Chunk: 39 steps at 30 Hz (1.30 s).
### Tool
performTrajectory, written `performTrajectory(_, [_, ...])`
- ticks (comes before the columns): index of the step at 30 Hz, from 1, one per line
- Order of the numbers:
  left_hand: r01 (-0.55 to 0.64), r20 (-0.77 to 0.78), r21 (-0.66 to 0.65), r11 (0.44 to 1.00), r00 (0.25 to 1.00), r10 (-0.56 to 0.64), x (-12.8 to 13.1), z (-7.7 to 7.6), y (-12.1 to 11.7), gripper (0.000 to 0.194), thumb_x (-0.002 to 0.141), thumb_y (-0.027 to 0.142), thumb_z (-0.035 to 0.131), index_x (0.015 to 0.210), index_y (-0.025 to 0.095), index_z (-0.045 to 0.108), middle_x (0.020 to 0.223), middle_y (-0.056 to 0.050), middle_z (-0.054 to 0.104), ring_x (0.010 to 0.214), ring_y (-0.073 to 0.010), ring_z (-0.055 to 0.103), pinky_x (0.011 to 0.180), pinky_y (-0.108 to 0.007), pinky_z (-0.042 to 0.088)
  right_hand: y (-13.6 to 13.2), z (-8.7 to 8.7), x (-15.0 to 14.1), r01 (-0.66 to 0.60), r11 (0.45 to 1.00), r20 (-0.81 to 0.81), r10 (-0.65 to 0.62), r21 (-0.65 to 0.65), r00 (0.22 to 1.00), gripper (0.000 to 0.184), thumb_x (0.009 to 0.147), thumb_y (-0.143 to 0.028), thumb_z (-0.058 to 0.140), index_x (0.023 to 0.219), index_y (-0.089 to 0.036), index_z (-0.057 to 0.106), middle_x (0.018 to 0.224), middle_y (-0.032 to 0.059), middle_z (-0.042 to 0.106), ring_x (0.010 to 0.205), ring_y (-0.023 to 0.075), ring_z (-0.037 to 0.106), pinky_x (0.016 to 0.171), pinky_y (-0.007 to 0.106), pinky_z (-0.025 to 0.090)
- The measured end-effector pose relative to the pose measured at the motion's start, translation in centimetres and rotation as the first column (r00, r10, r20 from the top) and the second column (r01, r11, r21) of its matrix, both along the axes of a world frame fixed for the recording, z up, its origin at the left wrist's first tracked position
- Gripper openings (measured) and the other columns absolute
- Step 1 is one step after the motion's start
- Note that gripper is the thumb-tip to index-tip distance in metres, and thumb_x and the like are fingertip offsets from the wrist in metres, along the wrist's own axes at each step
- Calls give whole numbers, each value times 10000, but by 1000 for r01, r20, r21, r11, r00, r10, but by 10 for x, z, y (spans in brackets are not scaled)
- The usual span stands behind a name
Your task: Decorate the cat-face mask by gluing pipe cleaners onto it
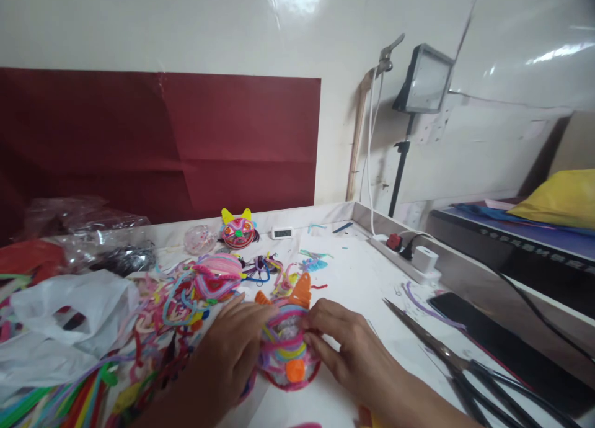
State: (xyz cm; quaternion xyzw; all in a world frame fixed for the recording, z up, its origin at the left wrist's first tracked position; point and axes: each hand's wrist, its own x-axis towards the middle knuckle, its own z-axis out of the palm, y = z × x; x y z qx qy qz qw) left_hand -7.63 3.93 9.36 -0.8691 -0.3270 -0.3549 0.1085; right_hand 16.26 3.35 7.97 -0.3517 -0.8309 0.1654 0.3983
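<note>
A round pink-and-purple ornament [281, 350], wound with pipe cleaners and topped by orange ears, lies on the white table between my hands. An orange patch marks its lower front. My left hand [237, 338] wraps around its left side, the thumb partly hidden. On the right side, the fingertips of my right hand [346, 338] press against the ornament near its upper edge. Left of it lies another pink striped ornament [216, 273] among loose pipe cleaners. At the back stands a similar one with yellow ears [238, 231].
Large scissors [446, 353] and a black phone [502, 347] lie at the right. Beyond them is a power strip [404, 260] with a white plug. Pipe cleaners [69, 397] and a white plastic bag [79, 310] crowd the left. A small digital clock [282, 232] stands behind.
</note>
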Motion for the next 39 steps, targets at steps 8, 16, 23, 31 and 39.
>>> performTrajectory(8, [-50, -87, -521, 852, 996, 6, 12, 47, 29, 363, 880, 257, 525, 1199, 216, 693, 1250, -59, 717, 1163, -227, 649, 1033, -342, 485, -5, -4, 2, 23, 999, 6, -23, 38, 1000, 124, 957, -154, 507, 971, -196, 624, 867, 55, 627, 768, 189, 593, 676, 289, 466])
performTrajectory(16, [-41, -91, -785, 619, 995, -49, 13, 46, 43, 464, 773, 196, 580, 1228, 214, 668, 1251, -41, 712, 1137, -213, 644, 959, -285, 480, -6, -6, 2, 26, 998, 7, -26, 56, 1000, 115, 951, -152, 523, 1001, -195, 618, 893, 65, 647, 800, 202, 604, 692, 304, 478])
performTrajectory(23, [-53, -73, -746, 664, 997, -2, 10, 46, 40, 380, 705, 214, 648, 1077, 221, 728, 1050, -10, 762, 881, -186, 676, 797, -273, 518, -2, -6, 2, 25, 998, 17, -27, 65, 999, 163, 954, -135, 490, 1020, -183, 630, 887, 76, 658, 813, 215, 608, 705, 325, 493])
performTrajectory(31, [-133, -42, -651, 748, 989, 139, 8, 33, 18, 599, 723, 257, 684, 1308, 210, 563, 966, -31, 738, 709, -174, 671, 605, -248, 536, 14, 0, 5, -37, 992, -46, 43, 123, 998, 147, 980, -162, 501, 1025, -180, 640, 924, 72, 691, 844, 188, 639, 754, 292, 509])
performTrajectory(39, [-243, -313, -240, 940, 936, 162, 7, 37, 14, 379, 924, 219, 527, 1300, 220, 570, 1025, -65, 744, 942, -222, 696, 756, -309, 558, 22, -3, 7, -61, 985, -53, 70, 159, 996, 192, 1011, -208, 468, 1021, -174, 657, 924, 81, 712, 859, 187, 651, 774, 290, 516])
